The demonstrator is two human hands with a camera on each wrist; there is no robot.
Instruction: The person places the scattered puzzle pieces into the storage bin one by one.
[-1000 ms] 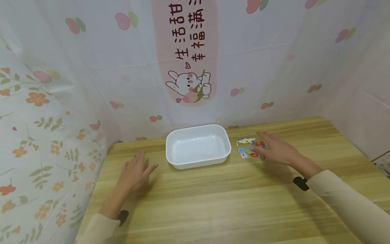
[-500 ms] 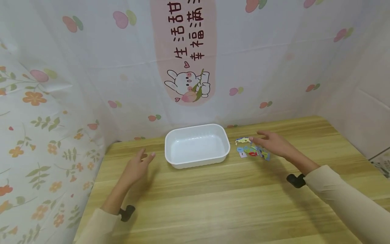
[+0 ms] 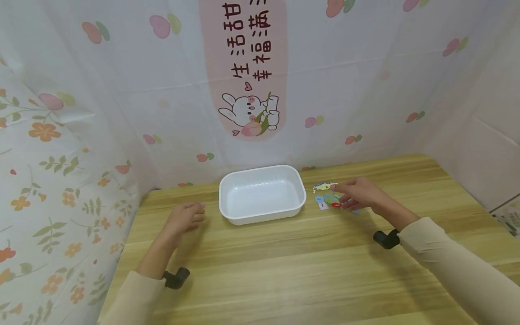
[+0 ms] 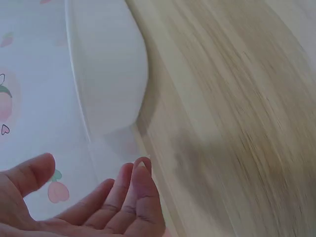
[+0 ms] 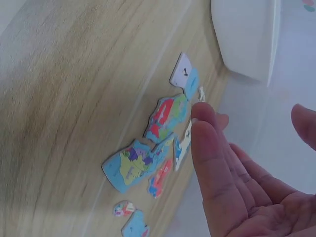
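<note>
My right hand (image 3: 363,195) hovers over several flat map puzzle pieces to the right of the white plastic tray; no piece shows between its fingers. In the right wrist view, one piece is blue with a yellow and purple map (image 5: 131,165), another red and green (image 5: 165,116), another white and light blue (image 5: 183,74). A narrow red piece (image 5: 160,178) and a pale yellow one (image 3: 323,187) lie close by, the latter partly behind the fingers. My left hand (image 3: 183,220) hovers left of the tray, fingers loosely bent, holding nothing.
The white tray (image 3: 266,219) stands at the back of the wooden table (image 3: 260,271), near the patterned cloth (image 3: 345,90) that hangs behind. A second flowered cloth (image 3: 65,203) hangs along the left side. Each wrist wears a black camera mount (image 3: 177,277).
The right hand stays over the puzzle pieces; its fingers have turned and bent downward. The left hand's spread fingers have come together and turned toward the tray. The pieces look unmoved.
</note>
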